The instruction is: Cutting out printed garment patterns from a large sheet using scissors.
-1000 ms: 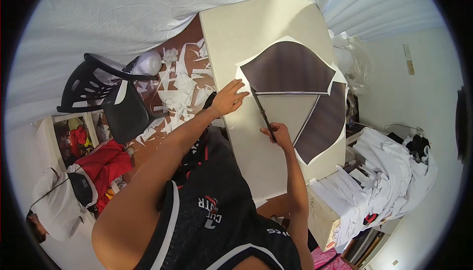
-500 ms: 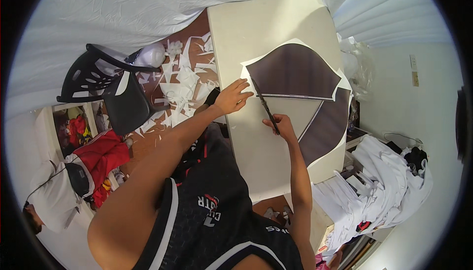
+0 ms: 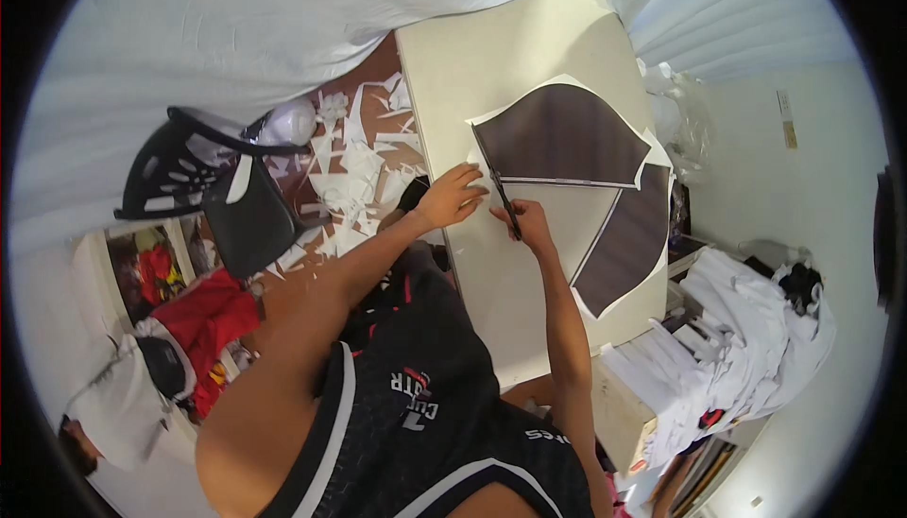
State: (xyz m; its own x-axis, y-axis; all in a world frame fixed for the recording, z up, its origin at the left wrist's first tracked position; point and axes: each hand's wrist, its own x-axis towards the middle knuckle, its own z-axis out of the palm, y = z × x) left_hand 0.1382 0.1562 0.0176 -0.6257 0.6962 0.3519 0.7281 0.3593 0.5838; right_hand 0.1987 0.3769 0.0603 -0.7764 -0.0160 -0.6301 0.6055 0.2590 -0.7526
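Observation:
My right hand (image 3: 529, 222) is closed round the handles of a pair of black scissors (image 3: 504, 198). Their blades lie along the left edge of a dark purple-brown fabric piece (image 3: 567, 135) with a white margin and a curved top. My left hand (image 3: 452, 197) rests at the table's left side, fingers stretched out beside the white edging near the blades. Whether its fingertips touch that edging I cannot tell. A second dark piece (image 3: 619, 249) with a white margin lies to the right, partly under the first.
The pale table (image 3: 501, 55) runs away from me. White offcuts (image 3: 359, 178) litter the floor at left, near a black plastic chair (image 3: 250, 220). White cloth (image 3: 727, 338) is heaped at right. A person in a white top (image 3: 104, 381) is at far left, by red garments (image 3: 213, 319).
My right hand and the scissors have moved up and slightly left, so the blades reach further along the piece's left edge. My left hand has shifted slightly down. The view has tilted a little.

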